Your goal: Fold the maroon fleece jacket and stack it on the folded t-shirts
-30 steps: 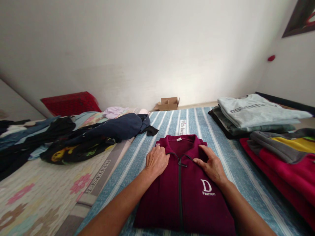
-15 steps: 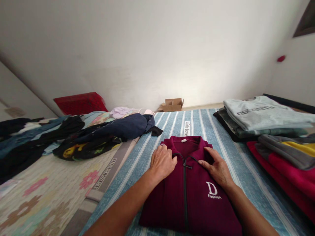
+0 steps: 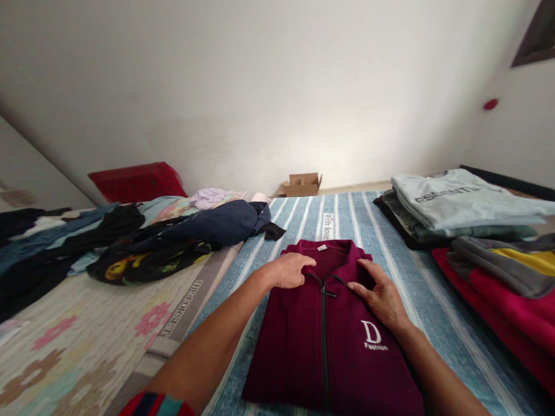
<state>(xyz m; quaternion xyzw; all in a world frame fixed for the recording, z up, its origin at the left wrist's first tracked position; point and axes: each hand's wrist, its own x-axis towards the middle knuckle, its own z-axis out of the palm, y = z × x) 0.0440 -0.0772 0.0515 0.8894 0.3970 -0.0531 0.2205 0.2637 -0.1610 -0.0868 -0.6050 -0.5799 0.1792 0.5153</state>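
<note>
A folded maroon zip jacket with a white "D Fashion" logo lies on the blue striped bedspread in front of me. My left hand lies flat on the jacket's left collar, fingers stretched toward the zip. On the right side of the collar rests my right hand, fingers spread and pressing the cloth. Neither hand holds anything.
Unfolded dark clothes lie heaped at the left on a flowered sheet. Folded stacks sit at the right: a grey shirt pile and a red and yellow pile. A cardboard box and a red cushion stand by the wall.
My left hand has turned and slid sideways across the left collar toward the zip. The right hand has barely moved. The view shifted slightly.
</note>
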